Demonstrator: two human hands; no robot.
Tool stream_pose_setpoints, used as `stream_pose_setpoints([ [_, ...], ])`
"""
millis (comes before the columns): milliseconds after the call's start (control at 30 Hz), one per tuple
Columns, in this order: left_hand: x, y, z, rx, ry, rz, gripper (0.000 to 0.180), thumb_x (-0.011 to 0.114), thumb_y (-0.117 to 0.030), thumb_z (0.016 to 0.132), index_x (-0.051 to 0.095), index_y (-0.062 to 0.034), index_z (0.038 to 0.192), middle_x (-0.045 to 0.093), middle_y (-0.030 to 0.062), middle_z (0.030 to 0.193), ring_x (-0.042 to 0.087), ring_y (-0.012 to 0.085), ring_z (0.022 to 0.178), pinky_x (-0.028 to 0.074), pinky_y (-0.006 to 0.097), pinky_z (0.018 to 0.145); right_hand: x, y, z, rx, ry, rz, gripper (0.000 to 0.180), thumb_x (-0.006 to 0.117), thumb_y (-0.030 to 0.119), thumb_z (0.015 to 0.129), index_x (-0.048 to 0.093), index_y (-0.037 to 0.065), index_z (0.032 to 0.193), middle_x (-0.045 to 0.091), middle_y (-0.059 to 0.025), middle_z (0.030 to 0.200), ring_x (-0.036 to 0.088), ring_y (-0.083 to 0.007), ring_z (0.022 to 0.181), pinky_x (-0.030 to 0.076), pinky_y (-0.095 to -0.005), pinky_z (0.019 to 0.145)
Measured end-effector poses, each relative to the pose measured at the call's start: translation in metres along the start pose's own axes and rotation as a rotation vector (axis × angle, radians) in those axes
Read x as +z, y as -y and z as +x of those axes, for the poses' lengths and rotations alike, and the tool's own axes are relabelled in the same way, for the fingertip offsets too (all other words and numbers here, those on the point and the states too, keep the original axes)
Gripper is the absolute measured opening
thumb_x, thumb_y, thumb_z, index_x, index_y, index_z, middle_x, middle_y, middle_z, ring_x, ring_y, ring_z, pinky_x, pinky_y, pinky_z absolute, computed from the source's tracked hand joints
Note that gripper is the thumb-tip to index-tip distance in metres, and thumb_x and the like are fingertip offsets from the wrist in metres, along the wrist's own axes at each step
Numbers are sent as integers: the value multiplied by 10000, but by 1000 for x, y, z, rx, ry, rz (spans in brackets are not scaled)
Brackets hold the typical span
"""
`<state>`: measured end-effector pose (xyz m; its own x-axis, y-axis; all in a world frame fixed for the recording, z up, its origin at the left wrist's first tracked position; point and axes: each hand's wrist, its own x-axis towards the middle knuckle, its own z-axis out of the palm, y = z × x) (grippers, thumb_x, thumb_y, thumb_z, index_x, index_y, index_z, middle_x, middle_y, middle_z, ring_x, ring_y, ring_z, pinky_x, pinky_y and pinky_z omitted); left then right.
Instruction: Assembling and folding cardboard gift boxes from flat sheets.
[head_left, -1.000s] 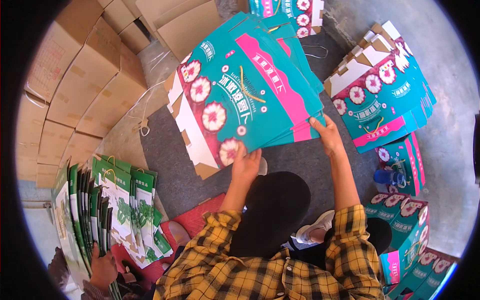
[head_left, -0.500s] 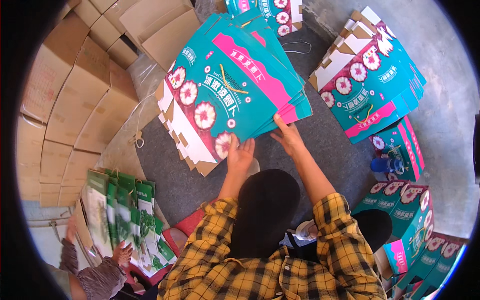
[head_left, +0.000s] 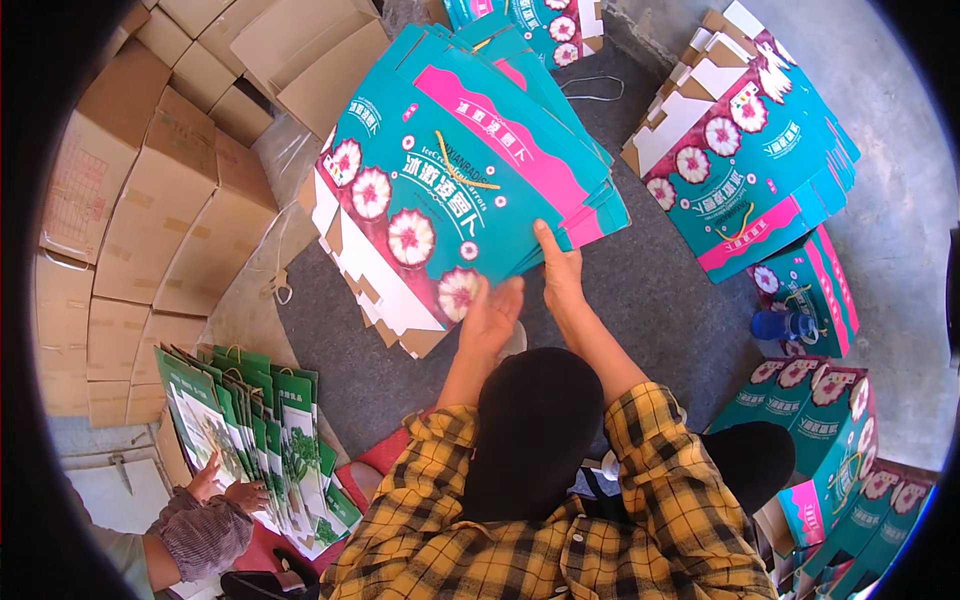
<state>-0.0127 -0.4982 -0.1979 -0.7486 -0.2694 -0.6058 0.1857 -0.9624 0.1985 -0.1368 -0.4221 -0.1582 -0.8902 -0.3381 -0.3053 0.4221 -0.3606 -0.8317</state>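
Observation:
A fanned stack of flat teal gift cartons [head_left: 400,190], with pink bands and yellow cord handles, lies tilted in front of me. My right hand [head_left: 563,272] grips its near edge, thumb on top and fingers hidden below. Against the same edge, by a printed radish slice, rests my left hand [head_left: 492,322]; its palm is turned up, the thumb is apart from the slightly blurred fingers, and nothing is wrapped in it. White and brown flaps stick out along the stack's left side.
A second stack of teal cartons [head_left: 740,150] lies at right, near a blue bottle [head_left: 782,325]. Set-up teal boxes [head_left: 815,420] stand at lower right. Brown cartons [head_left: 150,200] are piled left. Another person's hands [head_left: 225,490] touch green-and-white cartons [head_left: 285,430] at lower left.
My right hand has slid left along the stack's near edge, away from the pink corner. My left hand has shifted slightly right. The other person's hands have come together at the green cartons.

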Motion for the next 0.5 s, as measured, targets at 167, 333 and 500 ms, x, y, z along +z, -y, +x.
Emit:
stream_pose_setpoints([
  [167, 28, -15, -62, 122, 9, 752, 262, 556, -248, 943, 552, -12, 1058, 644, 129, 1013, 652, 192, 867, 531, 290, 738, -19, 2, 13, -53, -118, 80, 438, 722, 228, 831, 560, 23, 1182, 609, -50, 1115, 559, -155, 1004, 430, -297, 879],
  [333, -110, -158, -33, 1182, -642, 1336, 411, 640, -298, 886, 530, 14, 1130, 611, 100, 1009, 602, 162, 876, 499, 296, 775, 8, 1, 0, 72, -107, 12, 432, 706, 259, 844, 559, 25, 1176, 601, -50, 1107, 562, -144, 962, 442, -289, 829],
  [500, -103, -161, -6, 595, -572, 1199, 646, 667, -465, 834, 511, 65, 1169, 589, 113, 1066, 568, 202, 978, 448, 341, 872, -16, 7, 4, 68, -111, -57, 643, 722, 407, 809, 458, 66, 1286, 529, -88, 1194, 542, -208, 1052, 479, -391, 827],
])
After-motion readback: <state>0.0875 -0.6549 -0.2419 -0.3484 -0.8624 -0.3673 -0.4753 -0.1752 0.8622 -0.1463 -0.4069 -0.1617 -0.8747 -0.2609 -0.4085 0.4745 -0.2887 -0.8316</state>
